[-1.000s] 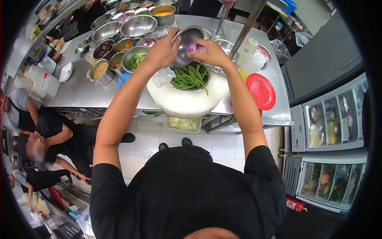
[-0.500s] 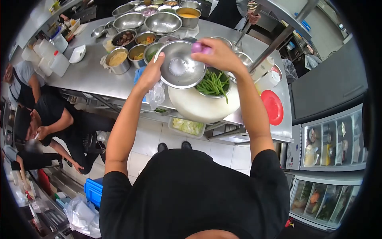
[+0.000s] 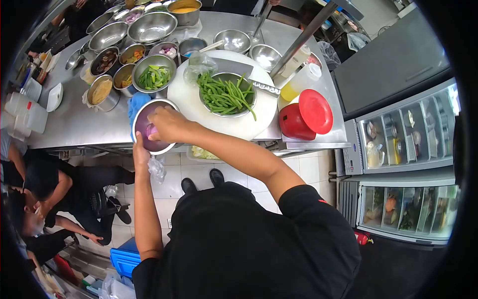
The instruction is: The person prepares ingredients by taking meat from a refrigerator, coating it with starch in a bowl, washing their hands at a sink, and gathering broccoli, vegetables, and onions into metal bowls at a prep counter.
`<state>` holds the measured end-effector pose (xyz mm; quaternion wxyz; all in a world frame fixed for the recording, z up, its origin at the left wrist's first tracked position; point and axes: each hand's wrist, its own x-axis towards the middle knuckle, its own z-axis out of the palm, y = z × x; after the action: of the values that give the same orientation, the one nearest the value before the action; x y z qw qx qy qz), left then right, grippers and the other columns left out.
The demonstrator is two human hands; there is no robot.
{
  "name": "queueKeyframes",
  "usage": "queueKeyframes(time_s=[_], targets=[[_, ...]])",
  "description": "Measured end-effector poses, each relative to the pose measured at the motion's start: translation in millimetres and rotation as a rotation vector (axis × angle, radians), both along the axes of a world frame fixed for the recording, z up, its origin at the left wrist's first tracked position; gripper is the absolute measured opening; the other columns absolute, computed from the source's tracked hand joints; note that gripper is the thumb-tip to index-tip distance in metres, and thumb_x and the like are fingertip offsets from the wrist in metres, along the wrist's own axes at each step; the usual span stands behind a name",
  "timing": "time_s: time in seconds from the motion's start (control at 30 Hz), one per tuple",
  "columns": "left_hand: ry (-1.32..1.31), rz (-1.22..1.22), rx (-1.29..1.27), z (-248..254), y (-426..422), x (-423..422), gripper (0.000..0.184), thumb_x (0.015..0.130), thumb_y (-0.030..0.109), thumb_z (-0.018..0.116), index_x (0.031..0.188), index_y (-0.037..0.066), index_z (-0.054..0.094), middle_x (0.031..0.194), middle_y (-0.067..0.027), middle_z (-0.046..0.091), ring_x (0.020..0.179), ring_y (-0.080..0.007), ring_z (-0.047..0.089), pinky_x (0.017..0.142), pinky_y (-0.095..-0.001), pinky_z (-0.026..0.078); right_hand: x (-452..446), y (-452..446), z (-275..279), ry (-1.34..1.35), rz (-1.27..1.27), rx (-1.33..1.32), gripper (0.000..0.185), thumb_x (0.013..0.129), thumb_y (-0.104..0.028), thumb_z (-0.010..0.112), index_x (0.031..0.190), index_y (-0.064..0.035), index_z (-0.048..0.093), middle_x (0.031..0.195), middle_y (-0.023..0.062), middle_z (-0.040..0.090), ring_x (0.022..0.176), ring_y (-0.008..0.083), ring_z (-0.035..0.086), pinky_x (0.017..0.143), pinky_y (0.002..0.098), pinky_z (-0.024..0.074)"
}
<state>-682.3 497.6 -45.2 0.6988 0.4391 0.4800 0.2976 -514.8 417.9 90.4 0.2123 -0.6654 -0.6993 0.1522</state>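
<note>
My left hand (image 3: 141, 153) grips the near rim of a metal bowl (image 3: 168, 103) at the table's front edge. My right hand (image 3: 171, 124) reaches into that bowl, fingers closed around a purple red onion (image 3: 151, 130); the hand hides part of the bowl's inside. Just to the right, a bowl of green beans (image 3: 226, 95) sits on a round white cutting board (image 3: 184, 99). A knife (image 3: 264, 86) lies behind the beans with its patterned handle to the right. Beyond the held bowl stands another bowl with cut green vegetables (image 3: 153, 77).
Several metal pots and bowls (image 3: 152, 27) crowd the back left. A red container (image 3: 294, 124) with a red lid (image 3: 316, 110) stands at the right, near a bottle of yellow liquid (image 3: 301, 82). Co-workers (image 3: 47, 189) sit at the left. A glass-door fridge (image 3: 406, 134) is at the right.
The bowl has moved left and down, off the beans and board. My right hand has gone from above the bowl's right side into it with the red onion. The view has shifted.
</note>
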Motion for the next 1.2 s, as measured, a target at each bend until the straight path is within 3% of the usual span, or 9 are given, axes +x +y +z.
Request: queueKeyframes(time_s=[0.17,0.3,0.43,0.5,0.67,0.83,1.03,1.13,1.2], targets=[[0.162,0.088,0.109,29.7,-19.5,-0.5,0.055,0.094,0.041,0.04,0.121,-0.006,0.048,0.114,-0.0128,0.055,0.099,-0.0191,0.054,0.086,-0.0297,0.04,107.6,-71.4,61.3,-0.001,-0.299,0.221,0.02,0.076,-0.013,0.065,0.095,-0.0085,0.064,0.096,0.0133,0.058,0.083,0.0262,0.059,0.071,0.0339,0.0476],[0.23,0.163,0.095,16.3,-23.6,-2.3,0.054,0.094,0.041,0.04,0.121,-0.005,0.049,0.111,-0.0125,0.056,0.097,-0.0197,0.054,0.085,-0.0306,0.04,192.5,-93.3,36.7,-0.019,-0.193,0.064,0.023,0.072,-0.007,0.067,0.095,-0.0064,0.064,0.09,0.0104,0.056,0.072,0.0207,0.057,0.066,0.0302,0.0467],[0.291,0.209,0.117,0.2,-18.6,8.0,0.056,0.093,0.043,0.041,0.119,-0.006,0.049,0.105,-0.0126,0.058,0.093,-0.0195,0.054,0.082,-0.0304,0.042,199.0,-89.2,16.7,0.122,-0.168,0.028,0.028,0.068,-0.003,0.067,0.095,-0.0052,0.065,0.09,0.0126,0.054,0.075,0.0254,0.057,0.069,0.0339,0.0471],[0.209,0.268,0.177,2.0,-22.3,16.5,0.058,0.092,0.044,0.042,0.119,-0.007,0.048,0.104,-0.0132,0.058,0.095,-0.0199,0.054,0.082,-0.0297,0.041,201.3,-86.2,11.2,0.068,-0.166,0.02,0.029,0.068,-0.002,0.068,0.096,-0.0047,0.063,0.09,0.0111,0.054,0.071,0.0215,0.056,0.067,0.0313,0.0466],[0.118,0.233,0.169,4.8,-19.5,19.5,0.053,0.091,0.049,0.041,0.105,-0.002,0.047,0.073,-0.0069,0.054,0.05,-0.0126,0.051,0.042,-0.0268,0.042,202.6,-79.0,2.3,-0.04,-0.166,0.059,0.028,0.067,0.0,0.067,0.094,-0.0022,0.058,0.091,0.0121,0.055,0.073,0.0222,0.057,0.068,0.0316,0.0472],[0.024,0.249,0.176,-7.6,-19.7,-4.6,0.052,0.091,0.05,0.04,0.101,-0.001,0.044,0.076,-0.0093,0.053,0.05,-0.0134,0.051,0.045,-0.0255,0.044,198.2,-75.9,0.2,-0.153,-0.238,0.003,0.033,0.066,-0.001,0.064,0.098,-0.0036,0.054,0.094,0.0143,0.055,0.087,0.0299,0.058,0.075,0.037,0.0474],[0.099,0.298,0.116,26.1,-35.6,-20.4,0.053,0.091,0.049,0.04,0.104,-0.003,0.042,0.074,-0.01,0.054,0.047,-0.0141,0.049,0.045,-0.0252,0.04,191.5,-66.2,4.5,-0.275,-0.304,-0.229,0.042,0.068,-0.004,0.062,0.108,-0.007,0.047,0.094,0.0153,0.058,0.093,0.035,0.056,0.078,0.0426,0.0457],[0.048,0.297,0.118,29.9,-38.1,-24.2,0.051,0.091,0.048,0.041,0.104,-0.001,0.043,0.072,-0.0081,0.054,0.047,-0.0135,0.049,0.046,-0.0244,0.038,191.8,-65.7,12.6,-0.183,-0.315,-0.186,0.044,0.068,-0.003,0.063,0.108,-0.0071,0.046,0.087,0.014,0.058,0.084,0.0315,0.059,0.074,0.0382,0.0466],[0.018,0.288,0.134,34.8,-40.6,-24.7,0.047,0.091,0.046,0.043,0.104,0.0,0.045,0.071,-0.007,0.055,0.047,-0.0128,0.049,0.046,-0.0239,0.038,198.4,-67.9,15.8,0.003,-0.305,-0.186,0.042,0.069,-0.003,0.063,0.108,-0.0075,0.046,0.084,0.0096,0.058,0.077,0.0232,0.058,0.07,0.032,0.0461]])
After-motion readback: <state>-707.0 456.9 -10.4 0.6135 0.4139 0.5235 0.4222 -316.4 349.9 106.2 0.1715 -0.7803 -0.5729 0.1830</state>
